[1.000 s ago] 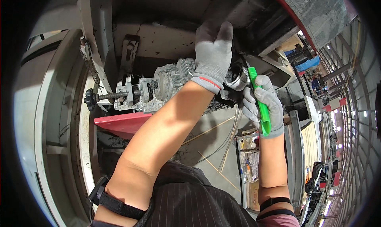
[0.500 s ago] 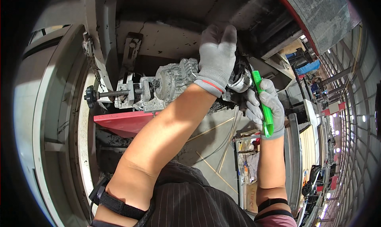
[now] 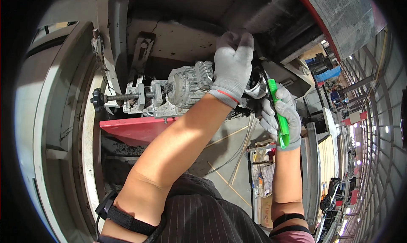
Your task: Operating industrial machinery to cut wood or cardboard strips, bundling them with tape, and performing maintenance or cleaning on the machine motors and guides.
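My left hand (image 3: 234, 60), in a grey knit glove, reaches over a dusty ribbed metal gearbox (image 3: 184, 88) inside a machine frame. Its fingers are bent away from view, and whatever they grip is hidden. To its right, my gloved right hand (image 3: 287, 115) is closed around a bright green, trough-shaped plastic tool (image 3: 280, 120), tilted nearly upright. The tool's upper end is close to a rounded, dark and silvery part (image 3: 256, 87) beside my left wrist. A threaded rod with a black knob (image 3: 98, 100) sticks out from the gearbox's left side.
Below the gearbox runs a red metal panel (image 3: 135, 130). Pale machine posts (image 3: 89, 145) stand on the left, and a red-edged grey panel (image 3: 339, 18) overhangs at upper right. Thin sticks (image 3: 231, 183) lie on the floor. A shelf with goods (image 3: 263, 179) stands behind my right forearm.
My left hand has shifted slightly down. My right hand and the green tool have moved a little left, and the view itself has shifted slightly.
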{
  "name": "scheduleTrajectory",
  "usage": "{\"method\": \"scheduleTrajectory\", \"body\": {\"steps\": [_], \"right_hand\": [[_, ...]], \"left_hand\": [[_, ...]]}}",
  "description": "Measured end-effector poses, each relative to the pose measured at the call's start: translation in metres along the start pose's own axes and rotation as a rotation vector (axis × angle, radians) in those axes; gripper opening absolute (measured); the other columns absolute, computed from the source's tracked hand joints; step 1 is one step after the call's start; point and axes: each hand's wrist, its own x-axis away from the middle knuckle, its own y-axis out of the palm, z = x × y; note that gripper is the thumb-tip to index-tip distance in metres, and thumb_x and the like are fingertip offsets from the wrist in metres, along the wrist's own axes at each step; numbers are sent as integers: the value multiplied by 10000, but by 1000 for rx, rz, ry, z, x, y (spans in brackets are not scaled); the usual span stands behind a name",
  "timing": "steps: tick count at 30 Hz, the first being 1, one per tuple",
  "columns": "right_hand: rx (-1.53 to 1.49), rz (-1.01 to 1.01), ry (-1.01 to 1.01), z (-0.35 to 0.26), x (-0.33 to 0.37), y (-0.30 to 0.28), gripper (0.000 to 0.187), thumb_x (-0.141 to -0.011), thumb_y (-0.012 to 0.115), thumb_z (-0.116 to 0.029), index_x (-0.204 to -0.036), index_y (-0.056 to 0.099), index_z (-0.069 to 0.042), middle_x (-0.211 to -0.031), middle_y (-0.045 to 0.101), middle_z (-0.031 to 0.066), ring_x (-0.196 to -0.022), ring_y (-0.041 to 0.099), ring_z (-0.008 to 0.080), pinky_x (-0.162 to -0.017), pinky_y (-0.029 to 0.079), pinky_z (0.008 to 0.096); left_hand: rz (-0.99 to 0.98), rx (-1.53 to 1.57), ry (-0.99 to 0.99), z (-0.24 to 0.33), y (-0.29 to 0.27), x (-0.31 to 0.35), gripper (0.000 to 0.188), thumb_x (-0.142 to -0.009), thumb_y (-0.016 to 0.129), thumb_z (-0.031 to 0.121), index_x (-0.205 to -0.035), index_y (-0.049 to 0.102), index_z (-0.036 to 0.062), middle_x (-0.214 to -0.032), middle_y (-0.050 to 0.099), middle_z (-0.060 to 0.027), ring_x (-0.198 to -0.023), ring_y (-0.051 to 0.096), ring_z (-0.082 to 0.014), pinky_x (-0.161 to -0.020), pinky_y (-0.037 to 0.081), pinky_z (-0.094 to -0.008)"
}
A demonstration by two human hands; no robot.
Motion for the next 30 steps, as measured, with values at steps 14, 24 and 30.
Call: {"method": "scheduleTrajectory", "body": {"steps": [14,24,30], "right_hand": [[271,176,-53,1,-4,25,180,-807,494,-11,-947,517,-122,-638,483,29,-429,411,101,-361,358,221],[318,209,-54,11,-6,19,154,-810,503,-19,-926,517,-120,-633,470,32,-429,407,107,-374,362,228],[216,141,-67,0,-4,22,111,-818,504,-38,-903,481,-107,-637,454,77,-399,356,104,-350,327,224]], "left_hand": [[-10,54,-14,-3,-8,2,199,-839,567,167,-917,534,-14,-721,550,-35,-631,475,-79,-587,419,-247],[3,92,-72,6,-12,1,175,-850,566,222,-904,546,58,-706,457,53,-601,371,-43,-534,331,-208],[-83,-125,48,12,-22,6,153,-844,557,206,-850,548,53,-642,454,43,-559,379,-48,-505,339,-220]]}}
